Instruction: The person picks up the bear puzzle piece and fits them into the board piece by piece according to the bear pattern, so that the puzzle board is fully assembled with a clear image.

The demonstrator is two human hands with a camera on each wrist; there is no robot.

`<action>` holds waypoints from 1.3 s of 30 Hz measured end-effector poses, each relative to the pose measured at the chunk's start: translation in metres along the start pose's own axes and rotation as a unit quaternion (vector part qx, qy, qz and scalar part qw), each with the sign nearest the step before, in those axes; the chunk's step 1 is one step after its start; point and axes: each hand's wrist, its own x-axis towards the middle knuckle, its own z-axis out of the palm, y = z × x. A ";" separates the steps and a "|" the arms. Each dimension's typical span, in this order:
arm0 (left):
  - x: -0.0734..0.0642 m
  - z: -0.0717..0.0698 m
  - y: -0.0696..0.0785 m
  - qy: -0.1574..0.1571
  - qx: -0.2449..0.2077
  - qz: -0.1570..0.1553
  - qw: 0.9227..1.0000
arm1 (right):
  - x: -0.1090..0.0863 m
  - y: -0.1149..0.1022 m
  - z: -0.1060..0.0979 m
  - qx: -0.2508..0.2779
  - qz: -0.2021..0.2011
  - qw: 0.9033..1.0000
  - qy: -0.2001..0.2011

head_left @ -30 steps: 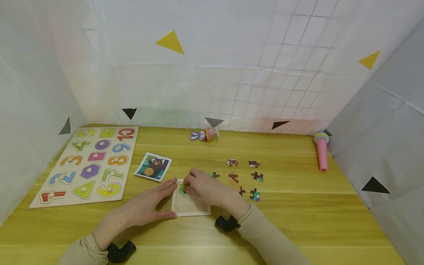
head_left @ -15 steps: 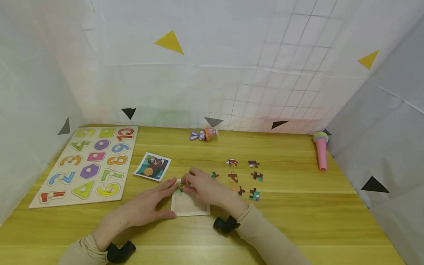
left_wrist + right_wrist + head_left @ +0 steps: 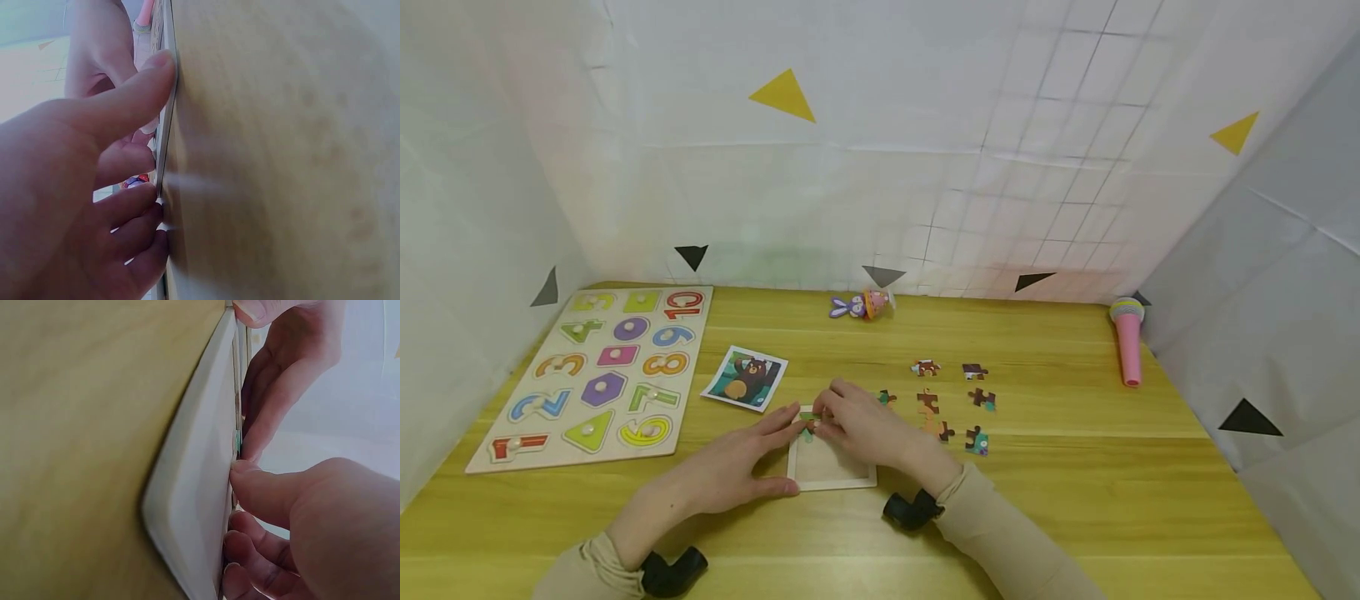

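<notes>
A small square wooden puzzle tray (image 3: 838,483) lies on the table, with a green and brown jigsaw piece (image 3: 808,435) in its upper left corner. My left hand (image 3: 730,471) rests along the tray's left side, thumb at the lower corner and fingertips near the upper one. One left fingertip reaches over the rim beside the piece. My right hand (image 3: 865,425) is over the tray's upper right part, its thumb and fingers pinching at the piece, which they partly hide. In the right wrist view, the right thumb (image 3: 259,484) touches down inside the tray (image 3: 187,487).
Several loose jigsaw pieces (image 3: 977,440) lie right of the tray. A bear picture card (image 3: 747,377) lies behind left. Further left is a number and shape board (image 3: 617,375). A rabbit toy (image 3: 861,305) lies at the back, a pink toy microphone (image 3: 1128,342) at far right.
My right fingertips have shifted slightly left with the piece, toward the tray's left rim. A left fingertip now reaches further over the rim. The tray stays put.
</notes>
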 end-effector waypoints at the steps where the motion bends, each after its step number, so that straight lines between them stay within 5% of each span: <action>1: 0.000 0.000 0.000 -0.001 0.000 -0.002 1.000 | 0.000 0.000 0.000 0.001 0.001 1.000 -0.001; 14: -0.001 0.001 0.000 0.000 0.003 -0.002 1.000 | 0.000 0.000 0.000 0.000 0.003 1.000 0.008; 29: 0.000 0.001 0.003 -0.001 0.023 0.041 0.999 | 0.000 -0.001 -0.001 0.014 0.010 1.000 0.009; 39: -0.001 0.000 0.006 -0.014 0.013 0.032 0.999 | 0.000 -0.002 -0.003 0.021 0.021 1.000 0.008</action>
